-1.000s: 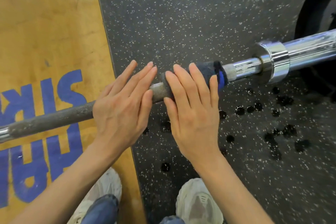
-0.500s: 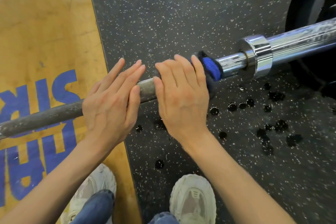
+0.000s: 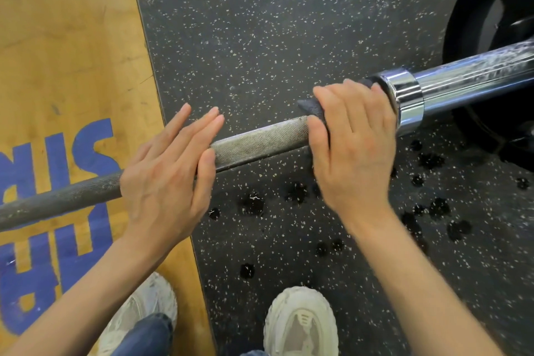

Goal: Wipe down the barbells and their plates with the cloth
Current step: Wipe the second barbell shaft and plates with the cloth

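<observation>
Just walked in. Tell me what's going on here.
A person is wiping a barbell with a dark cloth. The right hand grips the cloth around the grey knurled steel shaft, right beside the shiny chrome collar. The left hand rests flat on the shaft, fingers straight. A black weight plate sits at the far right, and dark wet spots dot the speckled rubber floor.

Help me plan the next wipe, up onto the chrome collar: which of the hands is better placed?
Right. The right hand already grips the cloth against the collar. The left hand rests flat on the bar, farther away, without cloth.
</observation>
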The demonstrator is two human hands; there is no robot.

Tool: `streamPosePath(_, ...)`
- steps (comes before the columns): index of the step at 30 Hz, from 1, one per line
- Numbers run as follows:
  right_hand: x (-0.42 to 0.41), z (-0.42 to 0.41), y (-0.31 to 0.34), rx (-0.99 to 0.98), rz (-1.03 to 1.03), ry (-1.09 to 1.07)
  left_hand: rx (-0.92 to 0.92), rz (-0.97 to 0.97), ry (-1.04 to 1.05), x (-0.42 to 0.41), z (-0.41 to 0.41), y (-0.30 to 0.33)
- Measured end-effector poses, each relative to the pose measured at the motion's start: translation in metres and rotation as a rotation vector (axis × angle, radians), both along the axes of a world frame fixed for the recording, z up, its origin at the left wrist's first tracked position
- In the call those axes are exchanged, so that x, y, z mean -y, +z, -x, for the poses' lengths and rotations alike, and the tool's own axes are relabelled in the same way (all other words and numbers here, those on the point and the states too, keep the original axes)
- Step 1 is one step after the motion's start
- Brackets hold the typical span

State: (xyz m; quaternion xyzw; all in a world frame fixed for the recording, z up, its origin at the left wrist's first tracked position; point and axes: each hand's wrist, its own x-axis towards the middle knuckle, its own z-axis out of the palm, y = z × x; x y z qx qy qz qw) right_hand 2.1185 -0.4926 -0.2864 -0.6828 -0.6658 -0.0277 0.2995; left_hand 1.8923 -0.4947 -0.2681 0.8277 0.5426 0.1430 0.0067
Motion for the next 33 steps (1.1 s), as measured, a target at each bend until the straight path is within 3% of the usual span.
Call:
streamPosePath(3,0.005,0.050,0.005,-0.152,0.025,-0.073,-0.006,-0.004,0.000,-0.001,-0.001,0.000)
streamPosePath(7,0.005,0.029,-0.003,0.028,-0.005,0.197,-0.009,-0.002,-0.003,-0.002,0.001,0.001)
streamPosePath(9,-0.001,0.007,-0.007,0.017,-0.031,0.045,-0.003,0.003,-0.004,-0.004,0.001,0.001)
streamPosePath(12,0.000,0.038,0.001,-0.155,-0.004,-0.159,-0.008,-0.002,-0.003,-0.005,0.000,0.000)
streamPosePath(14,0.007,0.061,-0.002,-0.163,0.015,-0.046,-0.006,-0.004,-0.003,-0.007,0.000,0.000)
streamPosePath(17,0.001,0.036,-0.009,-0.004,-0.020,0.156,0.002,0.003,-0.006,-0.010,0.001,0.001)
streamPosePath(22,-0.008,0.037,-0.008,-0.178,-0.046,-0.155,0.011,0.032,0.013,-0.017,0.000,0.004)
streamPosePath(24,0.000,0.066,-0.008,-0.208,-0.024,-0.087,0.013,0.048,0.023,-0.019,-0.001,0.005)
streamPosePath(28,-0.004,0.043,-0.020,-0.031,-0.056,0.166,0.014,0.077,0.049,-0.025,0.000,0.007)
streamPosePath(33,-0.018,0.031,-0.021,-0.183,-0.116,-0.080,0.026,0.089,0.089,-0.032,0.000,0.007)
